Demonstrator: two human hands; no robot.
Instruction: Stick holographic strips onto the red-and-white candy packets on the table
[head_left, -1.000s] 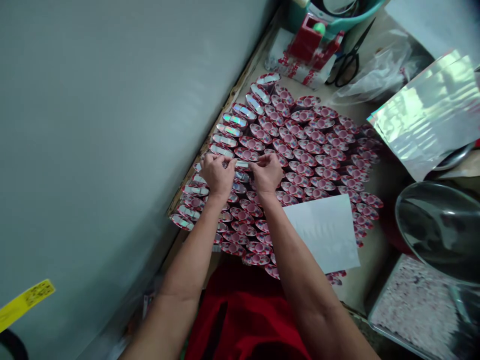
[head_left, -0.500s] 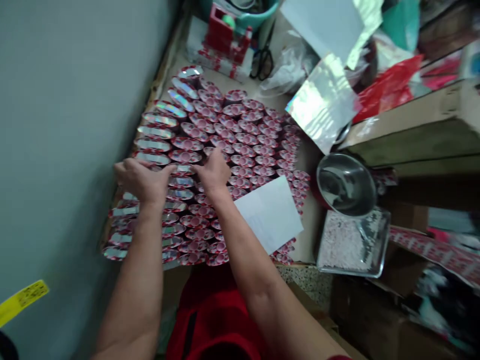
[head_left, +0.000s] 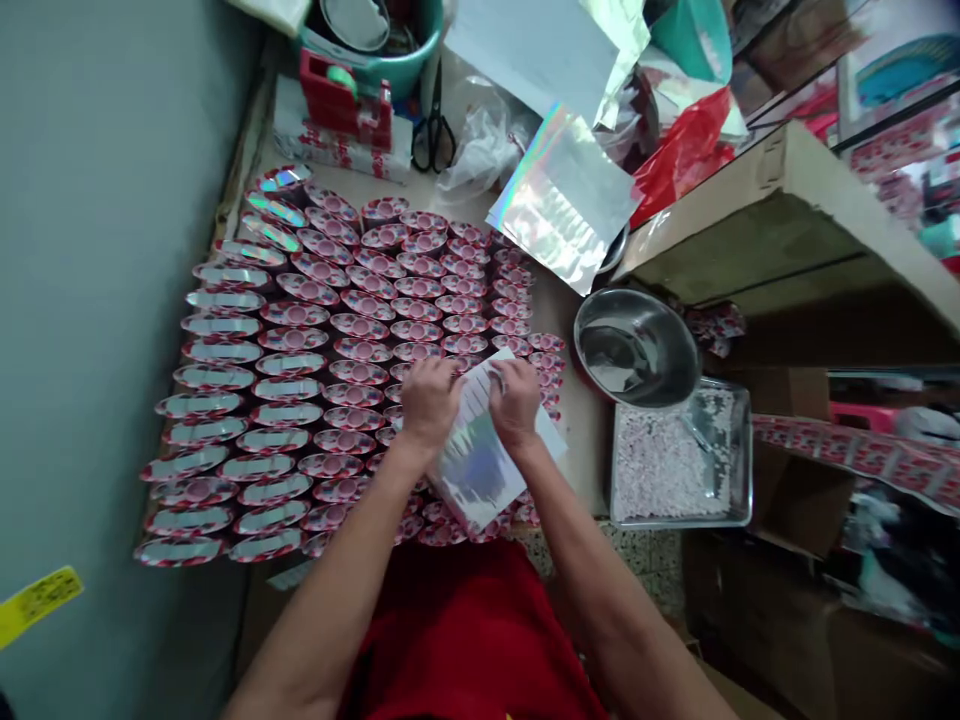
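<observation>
Rows of small round red-and-pink containers [head_left: 361, 326] cover the table; those at the left carry shiny silver strips [head_left: 213, 376]. A sheet with a silvery, reflective face [head_left: 480, 462] lies over the containers near the front edge, on top of a white sheet [head_left: 551, 436]. My left hand [head_left: 431, 400] is closed at the sheet's upper left side. Opposite it, my right hand [head_left: 516, 400] pinches at the upper right edge. What sits between the fingertips of each hand is too small to make out.
Right of the containers stand a steel bowl [head_left: 637, 348] and a metal tray of small pale bits [head_left: 660, 465]. Behind are a red tape dispenser [head_left: 345, 105], black scissors [head_left: 433, 140], a plastic bag [head_left: 484, 140] and a holographic sheet [head_left: 570, 195]. A wall borders the left.
Both hands have moved right, from the silver-topped containers to the sheet. The silvery sheet now shows over the white one. The camera view has shifted.
</observation>
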